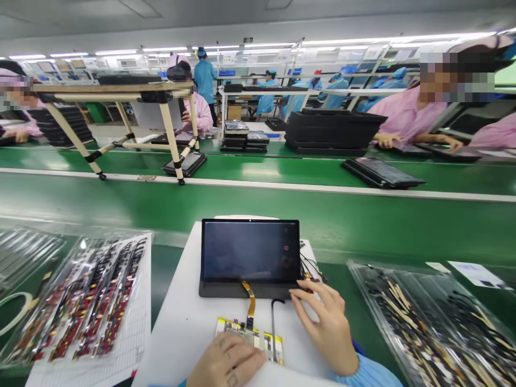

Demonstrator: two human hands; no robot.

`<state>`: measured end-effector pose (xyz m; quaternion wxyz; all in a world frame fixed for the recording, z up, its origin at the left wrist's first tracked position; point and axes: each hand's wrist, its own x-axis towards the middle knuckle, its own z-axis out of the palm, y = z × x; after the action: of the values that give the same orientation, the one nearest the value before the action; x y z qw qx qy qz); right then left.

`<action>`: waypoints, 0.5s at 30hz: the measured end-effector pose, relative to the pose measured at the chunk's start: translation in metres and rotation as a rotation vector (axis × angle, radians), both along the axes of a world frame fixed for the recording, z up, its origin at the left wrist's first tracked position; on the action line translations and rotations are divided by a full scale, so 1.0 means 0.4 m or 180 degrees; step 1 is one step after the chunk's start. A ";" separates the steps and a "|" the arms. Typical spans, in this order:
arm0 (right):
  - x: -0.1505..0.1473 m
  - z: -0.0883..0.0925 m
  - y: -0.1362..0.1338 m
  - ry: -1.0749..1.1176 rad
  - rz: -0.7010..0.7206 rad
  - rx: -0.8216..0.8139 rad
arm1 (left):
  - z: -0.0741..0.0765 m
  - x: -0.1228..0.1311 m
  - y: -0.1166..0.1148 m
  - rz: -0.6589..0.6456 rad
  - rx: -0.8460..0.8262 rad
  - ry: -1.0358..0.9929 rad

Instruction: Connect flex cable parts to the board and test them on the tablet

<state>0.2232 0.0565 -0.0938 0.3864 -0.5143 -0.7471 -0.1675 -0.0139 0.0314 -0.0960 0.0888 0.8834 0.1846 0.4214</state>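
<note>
The left hand [226,361] lay open on a circuit board [242,332]. The right hand [322,328], half open, was at the lower corner of a dark tablet [250,251], which sat at twelve o'clock, joined to the board by a ribbon cable [250,301].

Blue-black tablet screen [250,251] with one red dot, amber ribbon cable [250,298], green conveyor belt [258,215], pale blue sleeve [363,373].
</note>
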 end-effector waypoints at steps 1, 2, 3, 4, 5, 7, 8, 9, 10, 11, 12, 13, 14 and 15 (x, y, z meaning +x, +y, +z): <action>0.002 -0.015 -0.016 -0.0032 -0.0027 -0.0038 | -0.004 -0.001 -0.003 -0.0006 -0.0017 0.0023; 0.002 -0.028 -0.030 -0.0059 -0.0061 -0.0086 | -0.007 -0.003 -0.006 -0.0011 -0.0032 0.0054; 0.000 -0.038 -0.041 -0.0081 -0.0099 -0.0139 | -0.008 -0.005 -0.008 -0.0024 -0.0043 0.0090; -0.002 -0.044 -0.048 -0.0103 -0.0143 -0.0184 | -0.009 -0.007 -0.009 -0.0031 -0.0054 0.0125; -0.005 -0.047 -0.053 -0.0122 -0.0190 -0.0218 | -0.009 -0.010 -0.010 -0.0037 -0.0060 0.0156; -0.014 -0.047 -0.054 -0.0152 -0.0270 -0.0254 | -0.005 -0.014 -0.011 -0.0059 -0.0094 0.0222; -0.019 -0.045 -0.052 -0.0165 -0.0294 -0.0263 | -0.002 -0.016 -0.011 -0.0063 -0.0111 0.0247; -0.023 -0.042 -0.049 -0.0178 -0.0308 -0.0267 | 0.001 -0.017 -0.012 -0.0064 -0.0129 0.0262; -0.028 -0.038 -0.046 -0.0189 -0.0315 -0.0265 | 0.004 -0.017 -0.012 -0.0064 -0.0150 0.0273; -0.031 -0.035 -0.043 -0.0198 -0.0318 -0.0255 | 0.007 -0.017 -0.013 -0.0067 -0.0170 0.0275; -0.035 -0.032 -0.040 -0.0205 -0.0323 -0.0238 | 0.008 -0.016 -0.015 -0.0064 -0.0189 0.0272; -0.037 -0.029 -0.039 -0.0213 -0.0329 -0.0215 | 0.009 -0.015 -0.016 -0.0069 -0.0208 0.0279; -0.038 -0.025 -0.038 -0.0224 -0.0331 -0.0188 | 0.009 -0.015 -0.017 -0.0080 -0.0226 0.0283; -0.038 -0.022 -0.039 -0.0239 -0.0327 -0.0161 | 0.009 -0.014 -0.017 -0.0090 -0.0244 0.0288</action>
<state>0.2079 0.0408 -0.1024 0.3359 -0.5548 -0.7377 -0.1874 -0.0195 0.0244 -0.0923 0.1201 0.9001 0.1920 0.3723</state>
